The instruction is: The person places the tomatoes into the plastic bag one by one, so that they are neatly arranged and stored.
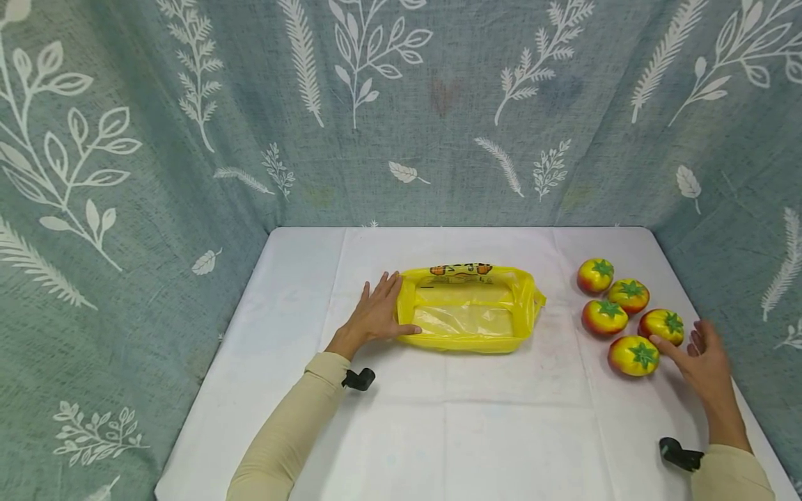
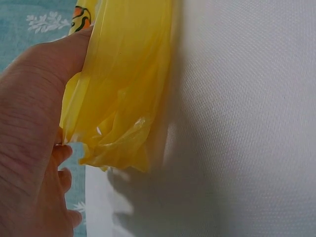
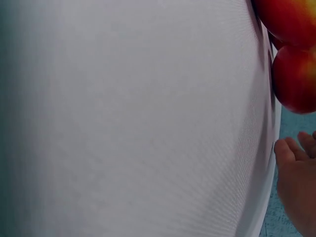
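Observation:
A yellow plastic bag (image 1: 466, 344) lies on the white-covered table with its wide mouth facing up. My left hand (image 1: 371, 313) holds its left end, the thumb over the rim and the other fingers spread along the outside. In the left wrist view, the thumb passes behind the yellow film (image 2: 126, 64). On the right sits a group of shiny red-and-yellow tomatoes (image 1: 604, 318) with green leafy tops. Beside the two nearest ones is my right hand (image 1: 706, 362), fingers loosely bent and apart from the thumb, grasping nothing. Its thumb tip is close to the nearest tomato (image 1: 633, 356).
White cloth (image 1: 501, 431) covers the table. Grey-green curtains (image 1: 401, 174) with white leaf prints stand along the back and both sides. The table's right edge runs close by the right hand. Each wrist wears a small black camera (image 1: 359, 379).

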`<state>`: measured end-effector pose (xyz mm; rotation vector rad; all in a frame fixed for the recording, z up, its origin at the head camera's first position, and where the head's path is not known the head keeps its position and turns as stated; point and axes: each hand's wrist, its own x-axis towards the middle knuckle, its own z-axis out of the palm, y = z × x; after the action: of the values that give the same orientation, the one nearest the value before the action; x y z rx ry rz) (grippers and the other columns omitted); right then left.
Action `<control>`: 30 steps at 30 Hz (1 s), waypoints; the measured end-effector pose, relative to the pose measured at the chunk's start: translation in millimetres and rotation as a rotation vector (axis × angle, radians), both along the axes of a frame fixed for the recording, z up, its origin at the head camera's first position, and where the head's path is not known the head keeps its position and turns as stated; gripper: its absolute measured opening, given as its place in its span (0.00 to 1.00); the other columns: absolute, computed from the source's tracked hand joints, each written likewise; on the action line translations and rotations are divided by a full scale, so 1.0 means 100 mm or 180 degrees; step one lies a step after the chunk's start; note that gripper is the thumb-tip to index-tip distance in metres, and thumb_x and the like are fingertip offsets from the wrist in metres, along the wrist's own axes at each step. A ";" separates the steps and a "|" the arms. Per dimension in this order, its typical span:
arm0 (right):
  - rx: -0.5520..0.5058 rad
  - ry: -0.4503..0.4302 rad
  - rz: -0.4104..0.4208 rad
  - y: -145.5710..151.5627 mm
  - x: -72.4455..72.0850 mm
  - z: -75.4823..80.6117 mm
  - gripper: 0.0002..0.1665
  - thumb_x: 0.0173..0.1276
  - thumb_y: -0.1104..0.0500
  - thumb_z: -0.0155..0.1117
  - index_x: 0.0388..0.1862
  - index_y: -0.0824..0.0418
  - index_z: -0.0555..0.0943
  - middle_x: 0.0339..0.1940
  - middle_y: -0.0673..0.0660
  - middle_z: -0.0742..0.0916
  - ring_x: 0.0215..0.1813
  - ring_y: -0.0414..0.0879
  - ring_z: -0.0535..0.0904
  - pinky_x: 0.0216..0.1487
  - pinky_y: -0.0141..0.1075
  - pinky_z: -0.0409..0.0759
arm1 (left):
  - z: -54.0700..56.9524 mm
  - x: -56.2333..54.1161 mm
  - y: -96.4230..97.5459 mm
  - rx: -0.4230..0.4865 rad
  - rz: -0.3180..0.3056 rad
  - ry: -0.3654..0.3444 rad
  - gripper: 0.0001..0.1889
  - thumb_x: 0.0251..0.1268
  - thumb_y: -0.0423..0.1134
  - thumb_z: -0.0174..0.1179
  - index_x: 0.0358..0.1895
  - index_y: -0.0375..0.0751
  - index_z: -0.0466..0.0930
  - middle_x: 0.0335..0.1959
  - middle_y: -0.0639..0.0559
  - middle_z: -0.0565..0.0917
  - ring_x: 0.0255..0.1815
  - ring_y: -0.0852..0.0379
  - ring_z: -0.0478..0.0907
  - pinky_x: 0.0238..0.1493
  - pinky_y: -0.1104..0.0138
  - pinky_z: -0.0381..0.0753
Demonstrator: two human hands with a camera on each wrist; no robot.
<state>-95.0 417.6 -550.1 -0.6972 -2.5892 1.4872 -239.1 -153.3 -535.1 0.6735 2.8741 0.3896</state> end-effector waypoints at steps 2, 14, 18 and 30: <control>0.0024 -0.0029 0.0015 0.01 0.00 -0.01 0.59 0.76 0.43 0.59 0.83 0.65 0.32 0.83 0.70 0.42 0.81 0.67 0.38 0.77 0.55 0.41 | -0.01 -0.01 0.00 -0.0002 -0.0001 0.0008 0.66 0.52 0.78 0.60 0.83 0.39 0.40 0.84 0.45 0.43 0.83 0.47 0.34 0.77 0.41 0.33; 0.0066 -0.0170 0.0115 0.03 -0.01 -0.03 0.55 0.77 0.40 0.57 0.83 0.65 0.39 0.82 0.72 0.48 0.79 0.71 0.47 0.75 0.47 0.50 | -0.03 0.00 0.00 -0.0005 0.0029 0.0017 0.67 0.51 0.78 0.61 0.83 0.38 0.40 0.84 0.45 0.43 0.83 0.48 0.33 0.77 0.41 0.34; 0.0093 -0.0166 0.0127 0.02 -0.01 -0.02 0.54 0.77 0.40 0.56 0.83 0.66 0.40 0.82 0.73 0.50 0.79 0.72 0.48 0.75 0.43 0.51 | -0.03 0.00 0.00 -0.0018 0.0034 0.0026 0.67 0.51 0.78 0.61 0.83 0.38 0.40 0.84 0.45 0.43 0.83 0.48 0.34 0.77 0.41 0.34; 0.0151 -0.0195 0.0116 -0.01 -0.02 0.01 0.53 0.77 0.40 0.54 0.83 0.66 0.40 0.81 0.74 0.50 0.78 0.74 0.50 0.74 0.53 0.54 | -0.01 -0.01 -0.01 -0.0103 0.0002 -0.0041 0.67 0.52 0.80 0.58 0.83 0.39 0.36 0.84 0.46 0.39 0.83 0.50 0.31 0.77 0.42 0.31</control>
<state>-97.3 416.1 -549.0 -0.7047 -2.6870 1.4310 -240.3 -154.6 -536.5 0.6621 2.8622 0.3452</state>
